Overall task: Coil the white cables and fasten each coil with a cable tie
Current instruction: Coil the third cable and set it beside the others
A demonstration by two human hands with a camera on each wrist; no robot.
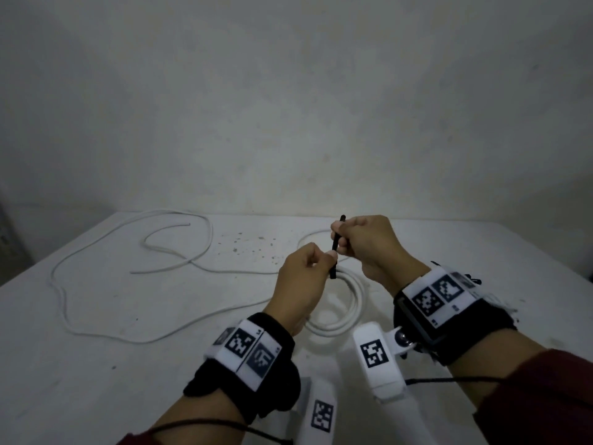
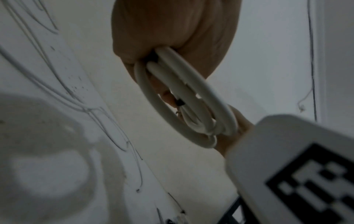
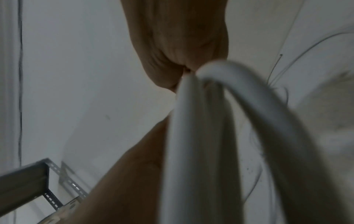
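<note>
A coil of white cable point(image 1: 354, 303) hangs above the table under my hands. My left hand point(image 1: 305, 277) grips the top of this coil point(image 2: 207, 91) in its curled fingers, and its thumb and forefinger pinch the lower part of a black cable tie point(image 1: 336, 248). My right hand point(image 1: 365, 242) pinches the upper part of the tie, which stands nearly upright between the hands. In the right wrist view the coil point(image 3: 191, 136) fills the foreground, blurred, just below the curled right hand point(image 3: 178, 37). Where the tie passes round the coil is hidden by the fingers.
A long loose white cable point(image 1: 160, 269) sprawls in wide loops over the left half of the white table point(image 1: 128, 380). Dark specks mark the table's middle. A bare wall stands behind. A slotted metal shelf frame point(image 3: 25, 174) shows low in the right wrist view.
</note>
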